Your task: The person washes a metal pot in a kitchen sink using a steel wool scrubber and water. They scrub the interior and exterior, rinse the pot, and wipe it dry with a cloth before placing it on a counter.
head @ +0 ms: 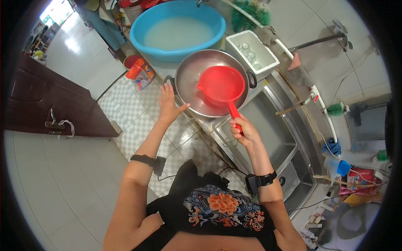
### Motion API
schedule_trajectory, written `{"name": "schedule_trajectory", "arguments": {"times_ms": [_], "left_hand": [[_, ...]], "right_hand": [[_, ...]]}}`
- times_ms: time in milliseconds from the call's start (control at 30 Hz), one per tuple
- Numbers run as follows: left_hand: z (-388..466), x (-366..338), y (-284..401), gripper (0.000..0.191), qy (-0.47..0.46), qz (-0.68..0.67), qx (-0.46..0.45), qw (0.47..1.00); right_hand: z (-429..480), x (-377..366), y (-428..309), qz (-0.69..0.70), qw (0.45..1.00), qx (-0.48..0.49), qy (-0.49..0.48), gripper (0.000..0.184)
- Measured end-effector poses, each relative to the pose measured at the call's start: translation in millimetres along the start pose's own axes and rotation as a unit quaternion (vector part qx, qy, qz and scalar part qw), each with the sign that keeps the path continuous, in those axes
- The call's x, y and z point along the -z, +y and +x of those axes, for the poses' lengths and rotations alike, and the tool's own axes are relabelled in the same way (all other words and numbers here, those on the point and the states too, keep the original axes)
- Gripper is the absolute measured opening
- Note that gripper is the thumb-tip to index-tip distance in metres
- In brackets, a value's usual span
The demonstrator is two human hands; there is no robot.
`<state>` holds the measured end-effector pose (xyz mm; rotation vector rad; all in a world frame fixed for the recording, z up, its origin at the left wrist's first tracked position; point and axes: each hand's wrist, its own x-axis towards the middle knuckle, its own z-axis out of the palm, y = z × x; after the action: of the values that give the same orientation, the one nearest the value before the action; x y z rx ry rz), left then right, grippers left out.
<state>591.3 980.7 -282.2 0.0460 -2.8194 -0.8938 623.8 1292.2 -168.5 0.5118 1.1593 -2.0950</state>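
Note:
A round metal pan (191, 94) with two dark side handles stands in front of me. My right hand (246, 130) grips the handle of a red plastic water ladle (221, 84), whose bowl is over the inside of the pan. Whether the ladle touches the pan's bottom I cannot tell. My left hand (169, 105) is at the pan's left side, fingers spread and tips by the dark left handle (170, 84). It holds nothing. The right handle (251, 78) stands free, close to a white foam box.
Behind the pan sits a large blue basin (177, 51) of cloudy water. The white foam box (268, 59) holds several glass jars. A steel sink (290, 147) with greyish water lies to the right. An orange bag (140, 73) stands on the tiled floor; a brown door (59, 100) is at left.

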Motion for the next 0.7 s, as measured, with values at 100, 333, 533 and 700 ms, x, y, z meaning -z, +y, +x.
{"name": "schedule_trajectory", "arguments": {"times_ms": [100,333,533,700], "left_hand": [[-1,1,-1,0.117,-0.005,-0.002,0.008,1.000],[-2,-3,-1,0.114,0.017,-0.099,-0.008,0.995],[-1,-3,-1,0.110,0.020,-0.096,-0.016,0.995],[5,-14,-12,0.103,0.019,-0.080,-0.082,0.993]], "right_hand": [[14,-6,4,-0.088,0.994,0.023,0.057,0.038],[38,21,15,-0.355,0.909,0.136,0.171,0.065],[25,27,28,-0.611,0.705,0.223,0.282,0.074],[4,53,24,-0.675,0.548,0.368,0.329,0.073]]}}
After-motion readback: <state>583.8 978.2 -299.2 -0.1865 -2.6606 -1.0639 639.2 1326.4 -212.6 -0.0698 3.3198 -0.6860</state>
